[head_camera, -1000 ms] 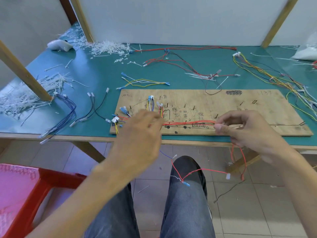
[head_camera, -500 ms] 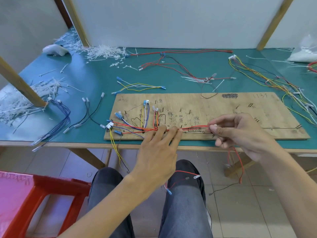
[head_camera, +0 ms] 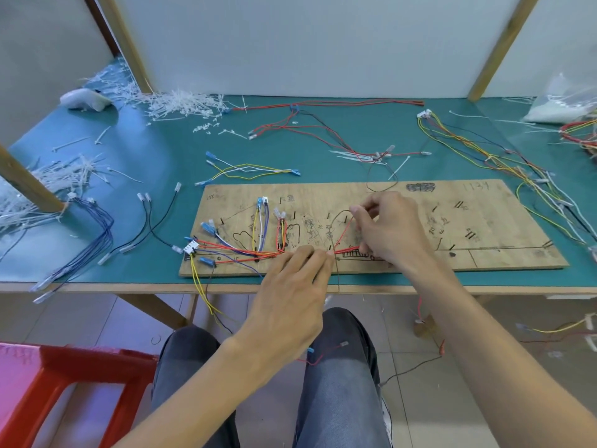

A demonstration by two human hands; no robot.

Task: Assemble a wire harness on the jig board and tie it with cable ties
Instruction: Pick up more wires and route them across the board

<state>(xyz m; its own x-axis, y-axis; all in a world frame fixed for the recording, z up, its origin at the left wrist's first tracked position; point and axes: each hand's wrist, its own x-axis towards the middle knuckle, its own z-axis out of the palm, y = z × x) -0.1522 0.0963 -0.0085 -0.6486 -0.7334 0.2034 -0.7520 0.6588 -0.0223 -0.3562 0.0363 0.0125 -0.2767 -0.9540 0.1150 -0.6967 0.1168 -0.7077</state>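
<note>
1. One teal bench [head_camera: 161,156] carries everything. Its front edge runs just below the board, and bare mat lies open behind the board's left end.
2. One jig board [head_camera: 484,221] lies flat near that front edge. Its right half, past the right hand, is bare wood with only short pegs and pen marks.
3. The left hand [head_camera: 290,295] sits about where it was half a second ago. Its fingers are straight and close together, and the fingertips press the bundle down at the board's front edge.
4. The right hand [head_camera: 391,231] has moved left and farther up the board since then. Thumb and forefinger now pinch a red wire [head_camera: 344,234], which slants up from the bundle.
5. The wire harness [head_camera: 239,252] lies on the board's left half. Its red strands run along the front edge, and yellow and dark ends hang over the bench edge towards the knees.
6. Cable ties [head_camera: 181,105] lie in a white heap at the rear left, well apart from both hands.
</note>
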